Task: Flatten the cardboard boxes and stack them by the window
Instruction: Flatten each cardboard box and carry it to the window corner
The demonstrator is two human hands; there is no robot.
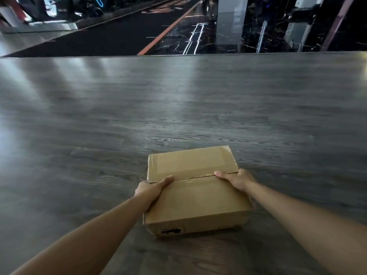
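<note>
A closed brown cardboard box (195,193) sits low in the middle of the view, over grey wood-grain flooring. Clear tape covers its top, and the seam between its two top flaps runs left to right. My left hand (152,190) grips the box's left edge with the thumb on top at the seam. On the other side, my right hand (237,178) grips the right edge, its thumb also at the seam. The fingers of both hands are hidden behind the box's sides. A black label marks the box's near side.
The grey wood-grain floor (139,108) stretches ahead to a floor-level window (178,26) along the top of the view. Through the glass I see a dark street with an orange line and a pale pillar (231,22).
</note>
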